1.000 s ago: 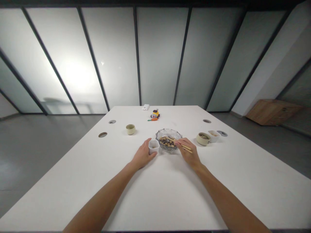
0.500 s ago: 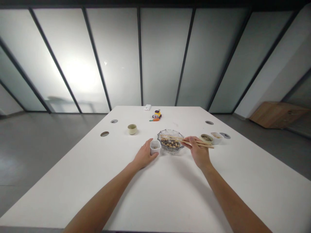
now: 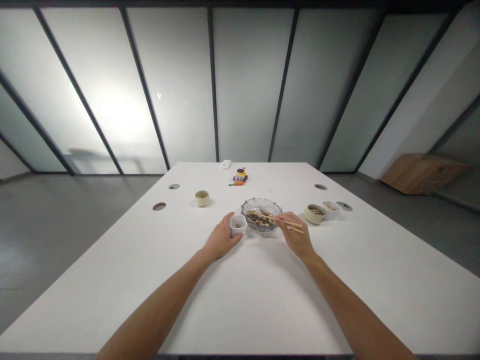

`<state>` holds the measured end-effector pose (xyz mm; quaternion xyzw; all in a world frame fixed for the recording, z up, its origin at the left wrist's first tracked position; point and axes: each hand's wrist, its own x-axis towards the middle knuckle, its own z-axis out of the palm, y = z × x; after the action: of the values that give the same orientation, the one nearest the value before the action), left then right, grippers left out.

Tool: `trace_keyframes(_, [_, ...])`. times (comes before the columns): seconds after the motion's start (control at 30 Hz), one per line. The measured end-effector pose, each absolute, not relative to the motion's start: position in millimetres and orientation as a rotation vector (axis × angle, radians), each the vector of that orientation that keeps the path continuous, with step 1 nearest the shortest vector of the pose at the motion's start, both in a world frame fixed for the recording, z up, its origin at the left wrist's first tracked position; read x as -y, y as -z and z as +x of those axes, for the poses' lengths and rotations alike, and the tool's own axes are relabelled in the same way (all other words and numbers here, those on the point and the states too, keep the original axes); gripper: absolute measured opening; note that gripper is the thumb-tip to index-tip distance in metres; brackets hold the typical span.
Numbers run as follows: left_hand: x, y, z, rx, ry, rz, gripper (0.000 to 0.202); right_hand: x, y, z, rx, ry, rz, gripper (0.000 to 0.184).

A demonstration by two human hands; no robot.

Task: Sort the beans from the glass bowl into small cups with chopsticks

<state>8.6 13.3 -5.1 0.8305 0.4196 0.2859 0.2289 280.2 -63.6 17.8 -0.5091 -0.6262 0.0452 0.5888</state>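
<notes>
A glass bowl (image 3: 275, 206) of mixed brown and dark beans sits mid-table. My left hand (image 3: 220, 239) wraps around a small white cup (image 3: 237, 225) just left of the bowl. My right hand (image 3: 295, 237) holds a pair of wooden chopsticks (image 3: 277, 220), whose tips reach left over the beans in the bowl.
To the right stand a beige bowl (image 3: 313, 214) and a white cup (image 3: 330, 210). A beige cup (image 3: 202, 198) sits at the left, near two round cable holes (image 3: 159, 206). A small toy (image 3: 239, 176) and a white box (image 3: 225, 164) lie at the table's far edge.
My right hand swung out to the right with the chopsticks level over the bowl, then came back left, tips lowered onto the beans. My left hand stayed on the white cup.
</notes>
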Motion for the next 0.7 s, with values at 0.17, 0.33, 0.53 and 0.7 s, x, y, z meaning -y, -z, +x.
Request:
trace_keyframes(0.17, [-13.0,5.3,8.8,-1.157,-0.774,2.285,0.079,62.5,-14.5,281.0,1.474,-0.111,-1.192,0.047])
trace_keyframes(0.33, [-13.5,5.6,9.1,-1.167,-0.769,2.286,0.08,63.1,-15.1,282.2,1.45,-0.107,-1.197,0.045])
trace_keyframes(0.53, [-13.0,4.6,8.9,-1.197,-0.725,2.282,0.081,61.1,-20.4,285.7,1.262,-0.189,-1.175,0.047])
trace_keyframes(0.7, [-11.5,1.8,9.1,-1.189,-0.726,2.286,0.08,58.2,-25.1,282.7,0.997,-0.553,-0.946,0.046])
